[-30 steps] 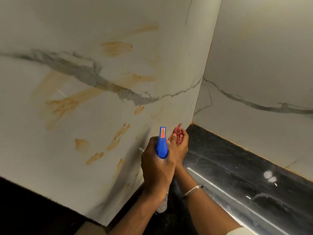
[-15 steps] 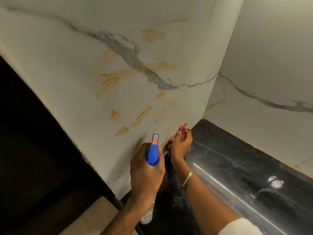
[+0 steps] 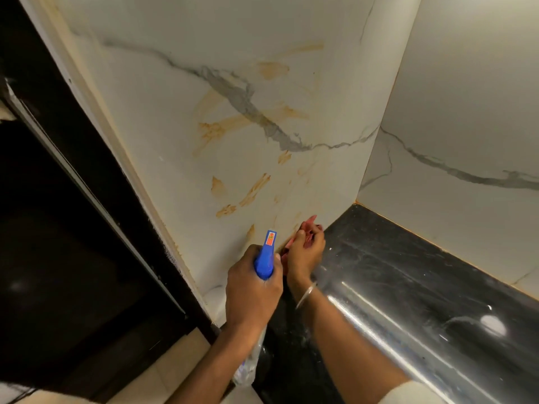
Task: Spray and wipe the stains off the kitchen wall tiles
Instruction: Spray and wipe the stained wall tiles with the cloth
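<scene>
Spray bottle [image 3: 265,259] with a blue top sits in the left hand [image 3: 252,293], which is wrapped tight around its neck. The bottle's long side runs from the clear body under the wrist up to the blue top, and the nose points at the white wall tiles [image 3: 175,141] close in front. Just to its right, the right hand [image 3: 306,253] squeezes a red cloth [image 3: 306,227] against the bottom of the wall. Orange stains [image 3: 253,189] streak the tiles above both hands. A shiny black table [image 3: 408,258] meets the wall at the right.
</scene>
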